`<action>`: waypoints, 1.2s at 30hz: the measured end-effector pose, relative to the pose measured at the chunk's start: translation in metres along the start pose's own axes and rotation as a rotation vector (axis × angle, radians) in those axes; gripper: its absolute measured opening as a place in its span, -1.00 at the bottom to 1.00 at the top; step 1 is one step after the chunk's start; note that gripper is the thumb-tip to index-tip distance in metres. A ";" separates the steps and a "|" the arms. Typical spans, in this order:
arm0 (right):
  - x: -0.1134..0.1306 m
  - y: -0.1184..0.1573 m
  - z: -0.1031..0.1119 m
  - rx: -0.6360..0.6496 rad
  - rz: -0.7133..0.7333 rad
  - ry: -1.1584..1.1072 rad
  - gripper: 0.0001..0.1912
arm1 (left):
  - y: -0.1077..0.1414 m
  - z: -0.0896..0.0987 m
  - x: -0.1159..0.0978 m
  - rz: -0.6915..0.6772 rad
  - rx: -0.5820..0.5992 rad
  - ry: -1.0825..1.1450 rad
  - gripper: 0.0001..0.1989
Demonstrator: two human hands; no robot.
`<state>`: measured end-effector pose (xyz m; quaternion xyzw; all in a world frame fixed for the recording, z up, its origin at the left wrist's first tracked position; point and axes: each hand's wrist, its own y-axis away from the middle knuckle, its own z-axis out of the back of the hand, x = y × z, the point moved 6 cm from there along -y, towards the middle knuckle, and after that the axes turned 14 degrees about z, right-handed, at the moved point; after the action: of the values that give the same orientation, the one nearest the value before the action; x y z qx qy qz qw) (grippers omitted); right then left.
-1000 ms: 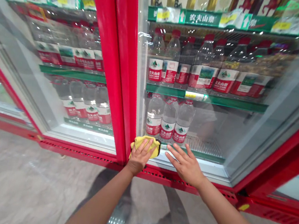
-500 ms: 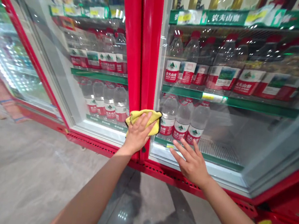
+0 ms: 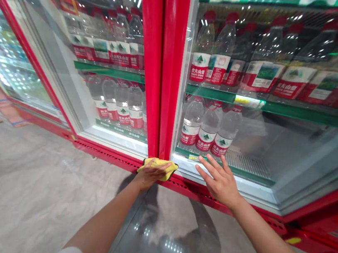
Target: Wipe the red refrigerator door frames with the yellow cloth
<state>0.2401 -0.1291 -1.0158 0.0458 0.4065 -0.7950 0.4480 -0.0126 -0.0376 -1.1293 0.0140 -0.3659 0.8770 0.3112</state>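
My left hand (image 3: 150,175) presses a yellow cloth (image 3: 167,170) with dark edging against the foot of the red door frame (image 3: 165,117), where the two glass doors meet. Its fingers lie over the cloth and point to the right. My right hand (image 3: 220,182) holds nothing; its fingers are spread against or just before the lower glass of the right door (image 3: 260,145). Behind that glass, close to the fingertips, stand several water bottles (image 3: 208,128) with red and white labels.
A red base rail (image 3: 105,156) with small holes runs under the doors. More bottles (image 3: 265,69) fill the green-edged shelf (image 3: 299,112) above. Grey floor (image 3: 37,191) lies in front, and another lit cooler (image 3: 6,53) stands at the left.
My left hand has slid the cloth down the red frame to its bottom. My right hand stays nearly in place on the right side. The view has tilted lower.
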 end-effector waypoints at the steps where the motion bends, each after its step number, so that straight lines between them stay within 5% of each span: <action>1: 0.000 0.001 -0.001 0.013 -0.001 0.006 -0.44 | -0.012 0.003 0.005 0.025 -0.007 -0.006 -0.44; 6: 0.004 0.005 -0.009 0.064 0.044 0.061 -0.51 | -0.067 0.017 0.019 0.298 -0.074 -0.040 -0.32; 14: 0.015 0.013 -0.011 0.079 0.161 0.064 -0.61 | -0.024 0.009 -0.008 0.179 0.069 -0.060 -0.37; 19: 0.011 0.018 -0.010 0.080 0.137 0.061 -0.59 | -0.099 0.043 -0.010 0.519 -0.024 -0.100 -0.20; 22: 0.012 0.019 -0.011 0.088 0.133 0.052 -0.58 | -0.124 0.042 -0.032 0.497 0.030 -0.057 -0.11; 30: 0.014 0.032 0.000 0.105 0.165 0.064 -0.65 | -0.043 -0.032 -0.070 0.614 0.176 -0.059 -0.33; 36: 0.015 0.052 0.008 0.153 0.188 0.065 -0.67 | -0.010 -0.046 -0.081 0.523 0.172 -0.066 -0.31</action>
<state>0.2724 -0.1588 -1.0491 0.1436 0.3529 -0.7762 0.5024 0.0675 -0.0454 -1.1768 -0.0263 -0.2913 0.9544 0.0599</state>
